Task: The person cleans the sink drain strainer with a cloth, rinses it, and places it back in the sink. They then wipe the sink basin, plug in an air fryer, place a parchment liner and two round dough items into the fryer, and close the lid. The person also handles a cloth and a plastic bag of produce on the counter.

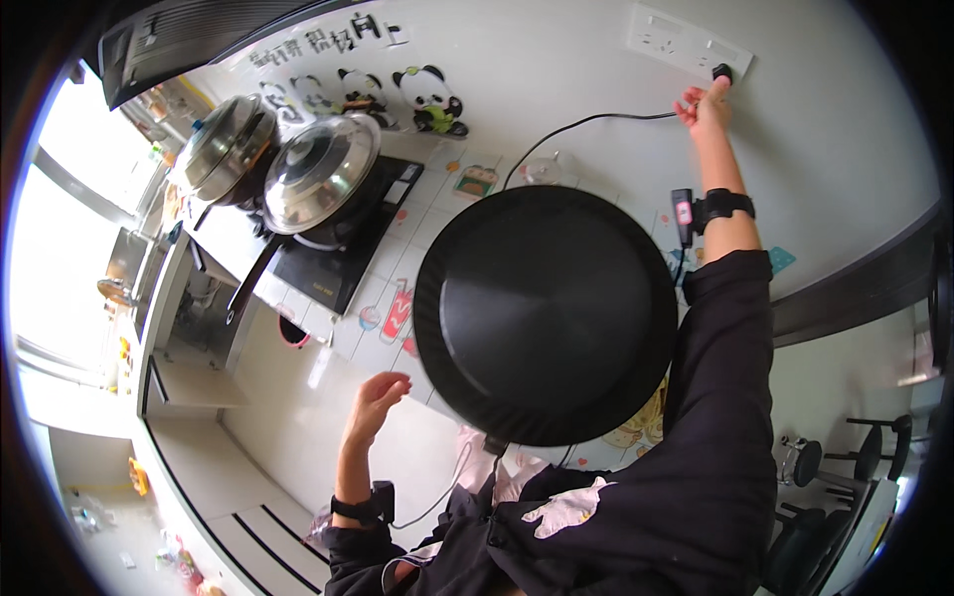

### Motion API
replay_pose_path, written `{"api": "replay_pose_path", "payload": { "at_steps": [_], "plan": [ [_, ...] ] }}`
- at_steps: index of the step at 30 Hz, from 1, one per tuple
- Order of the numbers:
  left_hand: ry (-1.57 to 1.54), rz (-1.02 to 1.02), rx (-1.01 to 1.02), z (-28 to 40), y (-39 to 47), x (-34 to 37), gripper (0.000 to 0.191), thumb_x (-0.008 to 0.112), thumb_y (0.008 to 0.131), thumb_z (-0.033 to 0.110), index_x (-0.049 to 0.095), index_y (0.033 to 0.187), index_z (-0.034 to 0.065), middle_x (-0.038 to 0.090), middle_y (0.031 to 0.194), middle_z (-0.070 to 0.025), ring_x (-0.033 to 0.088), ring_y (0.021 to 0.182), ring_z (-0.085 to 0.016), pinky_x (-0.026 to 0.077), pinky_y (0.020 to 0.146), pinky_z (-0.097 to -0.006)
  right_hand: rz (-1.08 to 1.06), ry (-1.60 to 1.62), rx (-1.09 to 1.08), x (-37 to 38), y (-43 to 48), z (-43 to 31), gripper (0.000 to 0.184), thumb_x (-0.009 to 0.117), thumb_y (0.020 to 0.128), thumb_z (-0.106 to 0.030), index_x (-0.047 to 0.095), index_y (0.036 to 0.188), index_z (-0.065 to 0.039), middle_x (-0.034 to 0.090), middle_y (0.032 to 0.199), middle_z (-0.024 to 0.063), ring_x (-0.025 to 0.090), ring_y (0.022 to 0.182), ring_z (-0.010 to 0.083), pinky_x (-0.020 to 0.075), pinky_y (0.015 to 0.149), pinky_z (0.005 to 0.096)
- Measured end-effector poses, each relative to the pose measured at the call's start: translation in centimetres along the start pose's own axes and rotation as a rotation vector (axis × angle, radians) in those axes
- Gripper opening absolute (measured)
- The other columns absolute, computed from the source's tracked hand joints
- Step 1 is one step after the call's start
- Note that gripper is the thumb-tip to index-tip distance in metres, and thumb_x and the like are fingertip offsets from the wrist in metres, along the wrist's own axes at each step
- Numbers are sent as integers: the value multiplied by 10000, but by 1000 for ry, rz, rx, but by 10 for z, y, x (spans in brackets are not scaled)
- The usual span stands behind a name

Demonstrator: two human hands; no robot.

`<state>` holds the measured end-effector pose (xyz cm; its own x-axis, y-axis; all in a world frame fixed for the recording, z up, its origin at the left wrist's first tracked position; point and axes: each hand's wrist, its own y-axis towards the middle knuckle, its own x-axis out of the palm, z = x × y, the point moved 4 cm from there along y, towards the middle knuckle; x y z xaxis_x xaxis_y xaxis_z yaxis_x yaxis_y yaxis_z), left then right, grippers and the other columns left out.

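Note:
My right hand (706,106) is raised at the upper right, its fingers on a black power plug (721,72) at the white wall socket panel (689,43). A black cable (574,125) runs left from there and passes behind a large round black pan (548,316). This pan fills the middle of the view and hides much of the counter. My left hand (378,398) hangs left of the pan's lower edge, fingers bent and apart from it, holding nothing that I can see. Both wrists wear black straps with small devices.
An induction cooktop (320,279) on the tile-patterned counter (373,298) carries a long-handled wok with a steel lid (320,171). Behind it stands a lidded steel pot (223,149). Open cabinets (201,372) lie left, black stools (805,462) at the lower right.

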<state>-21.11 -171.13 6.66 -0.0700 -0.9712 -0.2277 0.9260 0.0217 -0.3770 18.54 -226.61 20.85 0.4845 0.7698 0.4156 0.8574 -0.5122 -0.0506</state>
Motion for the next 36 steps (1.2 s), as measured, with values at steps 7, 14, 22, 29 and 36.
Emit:
{"api": "replay_pose_path", "payload": {
  "at_steps": [7,14,22,29,36],
  "plan": [
    [-31,-220,158,30,-33,43,399,542,966,325,605,1145,-26,652,1074,-101,590,1030,-172,444,919,-302,11,-277,11,-47,-62,-24,503,783,770,-271,496,1064,20,528,999,149,621,743,227,553,586,323],
    [-50,-500,287,41,-40,98,527,543,947,445,595,1142,-42,612,1055,-76,539,1012,-150,413,899,-288,-227,-749,-696,-57,-337,-52,598,762,775,-355,505,1216,-43,549,1209,99,511,1107,235,404,944,356],
    [-67,-451,108,6,-31,124,627,641,857,506,593,1100,-70,626,994,-102,534,948,-153,419,844,-291,-430,-1331,-1040,-12,-511,-1,832,783,624,-503,480,1289,-104,449,1304,68,403,1223,280,233,1034,467],
    [-357,-494,-38,-22,-30,154,421,634,852,407,608,1019,22,622,931,-46,507,768,-83,372,625,-231,-248,-1325,-1073,-14,-521,15,775,801,627,-450,507,1251,-96,482,1271,67,449,1184,277,293,1000,491],
    [-302,-528,-60,-59,-97,115,432,616,869,373,611,1072,-9,635,913,-29,470,734,-86,351,628,-228,-197,-1321,-1115,-15,-521,26,740,767,679,-486,496,1271,-133,484,1314,59,447,1221,273,282,1001,517]
  ]
}}
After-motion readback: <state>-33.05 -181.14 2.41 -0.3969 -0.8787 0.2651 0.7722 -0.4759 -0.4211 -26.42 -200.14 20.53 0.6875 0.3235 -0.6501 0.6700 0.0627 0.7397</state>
